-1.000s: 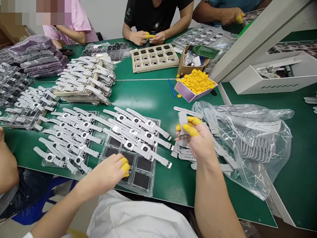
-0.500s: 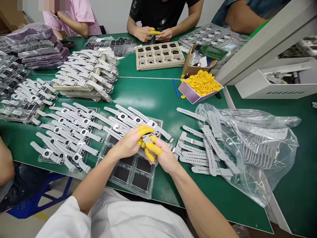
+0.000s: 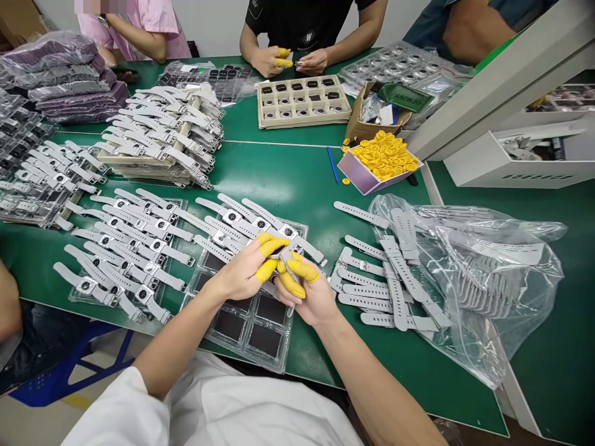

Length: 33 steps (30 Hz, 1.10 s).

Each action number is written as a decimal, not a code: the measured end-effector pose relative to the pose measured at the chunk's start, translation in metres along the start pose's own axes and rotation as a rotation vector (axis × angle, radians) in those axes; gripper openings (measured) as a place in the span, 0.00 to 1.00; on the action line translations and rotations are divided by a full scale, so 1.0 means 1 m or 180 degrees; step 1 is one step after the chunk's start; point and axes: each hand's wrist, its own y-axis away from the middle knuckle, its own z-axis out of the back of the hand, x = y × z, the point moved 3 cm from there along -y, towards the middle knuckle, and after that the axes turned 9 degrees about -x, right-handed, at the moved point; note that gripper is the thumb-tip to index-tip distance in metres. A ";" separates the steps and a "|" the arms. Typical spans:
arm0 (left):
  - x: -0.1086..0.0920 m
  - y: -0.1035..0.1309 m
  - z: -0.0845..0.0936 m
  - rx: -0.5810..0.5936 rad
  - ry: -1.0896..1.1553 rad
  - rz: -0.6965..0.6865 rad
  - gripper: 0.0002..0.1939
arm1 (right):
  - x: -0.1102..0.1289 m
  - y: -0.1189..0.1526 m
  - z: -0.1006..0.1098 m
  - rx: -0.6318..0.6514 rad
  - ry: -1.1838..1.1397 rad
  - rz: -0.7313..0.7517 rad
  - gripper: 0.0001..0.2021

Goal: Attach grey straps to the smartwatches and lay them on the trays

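Observation:
Yellow finger covers are on both of my hands, which meet over a clear tray (image 3: 284,353) of dark squares. My left hand (image 3: 248,266) pinches a small watch body (image 3: 279,250), mostly hidden by the fingers. Against it, my right hand (image 3: 309,288) grips a grey watch strap (image 3: 284,255). Several watches with grey straps (image 3: 261,224) lie on the upper part of the tray, just beyond my hands. To the right, loose grey straps (image 3: 367,289) are spread beside a clear plastic bag (image 3: 525,297) of more straps.
More strapped watches (image 3: 158,246) lie on a tray at the left, with stacks (image 3: 162,133) behind. A box of yellow finger covers (image 3: 383,161) stands beyond the straps. Across the green table (image 3: 274,173), a person's hands (image 3: 311,62) work behind a beige tray (image 3: 304,121).
My right hand has shifted slightly right and turned, and a little more of the strap and watch body shows between my fingers. The view has moved slightly.

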 end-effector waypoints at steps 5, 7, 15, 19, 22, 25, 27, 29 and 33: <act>-0.002 0.000 0.000 0.0013 -0.0197 0.0204 0.21 | 0.003 0.000 0.004 -0.0059 0.0183 -0.0079 0.12; -0.002 0.000 -0.002 0.0022 -0.0451 0.0192 0.20 | 0.003 -0.001 0.007 -0.0151 0.0307 -0.0139 0.13; -0.002 0.001 0.003 0.0197 -0.0033 0.0322 0.18 | 0.006 0.000 0.009 -0.0101 0.0594 -0.0207 0.15; 0.003 0.002 0.002 -0.0078 0.0557 0.0696 0.19 | 0.009 0.000 0.009 -0.0150 0.0644 0.0010 0.16; 0.006 0.001 0.002 -0.0622 0.0901 0.1028 0.13 | 0.010 -0.001 0.011 -0.0213 0.0849 0.0217 0.17; 0.006 -0.003 0.005 -0.1015 0.1192 0.1220 0.15 | 0.008 -0.001 0.012 -0.0001 0.1099 -0.0051 0.19; 0.010 -0.005 0.012 -0.1348 0.1578 0.1435 0.19 | 0.007 0.002 0.011 0.0276 0.1268 -0.0389 0.21; 0.017 -0.005 0.023 -0.1910 0.1929 0.1672 0.21 | 0.009 0.004 0.012 0.0481 0.1490 -0.0594 0.21; 0.029 -0.004 0.039 -0.2700 0.2045 0.1840 0.23 | 0.016 0.005 0.017 0.0386 0.1703 -0.0491 0.20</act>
